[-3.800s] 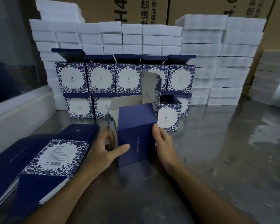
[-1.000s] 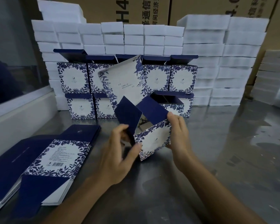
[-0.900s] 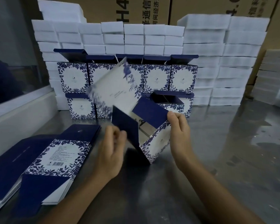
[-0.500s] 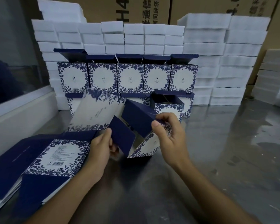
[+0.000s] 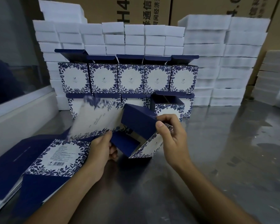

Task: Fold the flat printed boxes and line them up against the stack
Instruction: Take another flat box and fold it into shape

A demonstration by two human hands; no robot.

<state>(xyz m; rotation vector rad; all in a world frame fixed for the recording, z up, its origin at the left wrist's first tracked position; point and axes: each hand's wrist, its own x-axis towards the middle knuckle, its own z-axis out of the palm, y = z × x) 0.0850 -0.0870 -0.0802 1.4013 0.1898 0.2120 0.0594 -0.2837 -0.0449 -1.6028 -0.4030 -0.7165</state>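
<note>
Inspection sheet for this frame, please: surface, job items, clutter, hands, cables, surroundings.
Surface: grey table, shiny with reflections.
Job's things: half-folded box tilted, flaps open, large flap blurred; flat boxes piled at left; folded boxes in two rows against the foam blocks, lids open; one open box stands in front of the lower row.
Clutter: nothing seen.
Hands: left hand grips the half-folded box's near flaps; right hand pinches its upper edge.
Cables: nothing seen.
Surroundings: cardboard cartons behind the foam; window at left.
</note>
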